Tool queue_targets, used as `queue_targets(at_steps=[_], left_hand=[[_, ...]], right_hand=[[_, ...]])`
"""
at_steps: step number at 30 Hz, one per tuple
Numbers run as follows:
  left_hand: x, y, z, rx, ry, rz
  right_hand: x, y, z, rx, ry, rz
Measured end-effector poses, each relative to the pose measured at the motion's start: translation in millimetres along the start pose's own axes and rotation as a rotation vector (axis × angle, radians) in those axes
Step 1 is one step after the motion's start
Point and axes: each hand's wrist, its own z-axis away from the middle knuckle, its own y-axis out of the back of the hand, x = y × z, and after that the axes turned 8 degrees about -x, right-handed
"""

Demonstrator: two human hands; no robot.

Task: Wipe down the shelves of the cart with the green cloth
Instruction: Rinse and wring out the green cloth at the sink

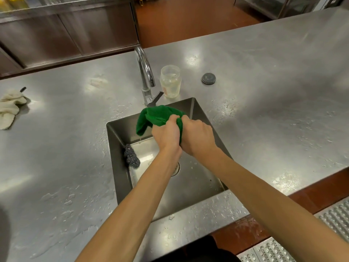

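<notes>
The green cloth [154, 116] is bunched up above the steel sink [188, 188], just below the tap. My left hand [166, 134] and my right hand [197, 136] both grip it, side by side, fingers curled round the twisted cloth. One end of the cloth hangs down to the left over the basin, and a drop of water falls beneath it. No cart is in view.
A curved tap [144, 72] stands behind the sink with an open clear jar [170, 81] and its dark lid [208, 78] to the right. A steel scourer [131, 156] lies in the sink's left corner. A white rag [9, 108] lies at far left. The steel counter [264, 91] is wet.
</notes>
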Motion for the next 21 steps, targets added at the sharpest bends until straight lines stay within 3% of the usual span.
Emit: queue_targets(at_steps=[8,14,18,21], left_hand=[[-1.1,13.3,-11.6,-0.105,-0.177,-0.257],[-4.2,18.2,-15.2,-0.171,-0.201,-0.443],[2.7,31.0,-20.7,-0.2,-0.247,-0.662],[9.3,45.3,-24.5,-0.27,-0.316,-0.833]], right_hand=[[-5.8,5.0,1.7,-0.196,-0.003,-0.292],[1.3,-13.8,4.7,-0.179,-0.036,-0.403],[20.7,-30.4,14.2,-0.398,-0.008,-0.706],[42.1,-27.7,17.9,-0.486,-0.108,-0.939]])
